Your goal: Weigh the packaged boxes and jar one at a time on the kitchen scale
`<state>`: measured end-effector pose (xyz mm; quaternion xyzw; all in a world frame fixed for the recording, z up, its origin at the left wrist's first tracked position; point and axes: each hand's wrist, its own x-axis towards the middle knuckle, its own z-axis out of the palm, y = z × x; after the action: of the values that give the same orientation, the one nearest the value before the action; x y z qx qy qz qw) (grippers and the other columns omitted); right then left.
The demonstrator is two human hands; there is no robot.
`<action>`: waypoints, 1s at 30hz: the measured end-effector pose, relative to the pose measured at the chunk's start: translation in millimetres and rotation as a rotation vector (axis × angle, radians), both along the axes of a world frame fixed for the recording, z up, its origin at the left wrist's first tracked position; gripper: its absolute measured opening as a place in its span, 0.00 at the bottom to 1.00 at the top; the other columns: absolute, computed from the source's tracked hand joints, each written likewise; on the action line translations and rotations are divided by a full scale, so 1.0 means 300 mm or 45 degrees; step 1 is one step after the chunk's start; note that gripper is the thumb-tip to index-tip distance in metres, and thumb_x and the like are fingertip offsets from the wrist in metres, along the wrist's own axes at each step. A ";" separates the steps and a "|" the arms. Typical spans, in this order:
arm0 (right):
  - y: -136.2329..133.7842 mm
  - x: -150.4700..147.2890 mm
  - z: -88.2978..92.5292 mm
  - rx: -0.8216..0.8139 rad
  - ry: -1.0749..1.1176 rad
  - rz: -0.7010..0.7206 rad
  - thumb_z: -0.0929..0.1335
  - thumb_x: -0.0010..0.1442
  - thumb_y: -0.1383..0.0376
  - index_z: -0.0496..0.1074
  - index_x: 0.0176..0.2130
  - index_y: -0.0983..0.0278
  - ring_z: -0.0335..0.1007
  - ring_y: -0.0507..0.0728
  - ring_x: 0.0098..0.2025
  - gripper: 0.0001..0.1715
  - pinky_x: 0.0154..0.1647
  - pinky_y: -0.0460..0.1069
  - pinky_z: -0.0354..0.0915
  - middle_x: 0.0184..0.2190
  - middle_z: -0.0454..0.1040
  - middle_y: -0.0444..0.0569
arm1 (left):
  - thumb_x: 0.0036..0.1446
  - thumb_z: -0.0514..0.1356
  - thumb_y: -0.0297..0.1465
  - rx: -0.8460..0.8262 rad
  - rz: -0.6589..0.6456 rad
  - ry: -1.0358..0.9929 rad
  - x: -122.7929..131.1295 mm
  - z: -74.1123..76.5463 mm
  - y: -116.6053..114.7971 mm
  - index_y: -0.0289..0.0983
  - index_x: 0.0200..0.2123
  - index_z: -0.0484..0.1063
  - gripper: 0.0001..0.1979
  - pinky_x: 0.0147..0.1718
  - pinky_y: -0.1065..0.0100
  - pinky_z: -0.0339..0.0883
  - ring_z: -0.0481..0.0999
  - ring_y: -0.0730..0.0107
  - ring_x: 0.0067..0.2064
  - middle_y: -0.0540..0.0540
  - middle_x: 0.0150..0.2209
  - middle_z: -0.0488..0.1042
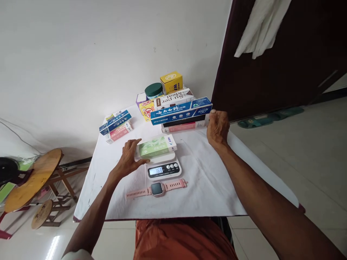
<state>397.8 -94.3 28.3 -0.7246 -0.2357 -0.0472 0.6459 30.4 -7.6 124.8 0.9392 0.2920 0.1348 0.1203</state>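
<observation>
My left hand (pixel 130 157) grips the left end of a light green box (pixel 157 146), fingers along its far edge and thumb along its near edge. The box lies over the white platform of a small kitchen scale (pixel 165 170), whose lit display shows digits like 363. My right hand (pixel 218 128) is closed at the right end of a long blue toothpaste box (pixel 181 110), the thumb at its corner; the curled fingers are partly hidden. Below that box lie a black box and a pink box (pixel 184 127). A pink-strapped smartwatch (pixel 157 188) lies flat in front of the scale.
Behind the blue box are a white Su-per Meal box (pixel 175 98), a yellow box (pixel 172 82) and a green-lidded jar (pixel 154 90). Blue and pink boxes (pixel 116 126) lie at the left on the white tablecloth (pixel 203 180). Wooden stools (pixel 43 213) stand left of the table.
</observation>
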 end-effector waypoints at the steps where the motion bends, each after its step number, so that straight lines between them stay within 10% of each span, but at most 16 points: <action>1: -0.001 0.002 -0.003 0.004 0.003 -0.003 0.57 0.70 0.43 0.62 0.39 0.56 0.73 0.72 0.52 0.22 0.59 0.71 0.64 0.43 0.75 0.63 | 0.63 0.70 0.47 0.015 -0.002 -0.009 0.002 0.007 0.000 0.44 0.71 0.60 0.39 0.63 0.43 0.65 0.67 0.45 0.66 0.35 0.64 0.68; 11: 0.010 0.000 -0.012 0.047 -0.022 -0.030 0.57 0.71 0.41 0.61 0.38 0.55 0.74 0.71 0.51 0.23 0.59 0.73 0.66 0.42 0.75 0.60 | 0.69 0.64 0.40 0.019 -0.057 0.092 0.048 0.015 -0.025 0.44 0.67 0.67 0.26 0.57 0.47 0.70 0.75 0.49 0.56 0.38 0.55 0.76; 17: 0.010 -0.003 -0.001 0.068 0.023 -0.002 0.57 0.70 0.40 0.61 0.38 0.56 0.73 0.68 0.51 0.25 0.60 0.69 0.66 0.42 0.75 0.60 | 0.69 0.64 0.45 0.054 -0.125 -0.050 0.071 0.140 -0.047 0.47 0.67 0.66 0.27 0.56 0.51 0.73 0.75 0.51 0.57 0.41 0.58 0.75; 24: 0.013 -0.009 0.002 0.082 0.018 -0.034 0.56 0.71 0.39 0.62 0.38 0.56 0.74 0.68 0.50 0.26 0.59 0.68 0.67 0.42 0.77 0.59 | 0.67 0.63 0.47 0.324 -0.049 -0.096 0.386 0.339 0.138 0.40 0.66 0.68 0.30 0.57 0.49 0.71 0.76 0.48 0.56 0.37 0.56 0.75; 30: 0.030 -0.006 -0.004 0.101 -0.001 -0.034 0.55 0.70 0.34 0.63 0.38 0.56 0.74 0.68 0.47 0.31 0.54 0.67 0.69 0.40 0.77 0.58 | 0.64 0.66 0.43 0.243 -0.029 -0.039 0.655 0.361 0.293 0.35 0.63 0.72 0.29 0.56 0.51 0.71 0.76 0.49 0.54 0.36 0.54 0.76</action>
<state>396.1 -85.2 27.0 -0.7013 -0.2243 -0.0653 0.6735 226.9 80.4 233.2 0.9475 0.2653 0.1749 0.0363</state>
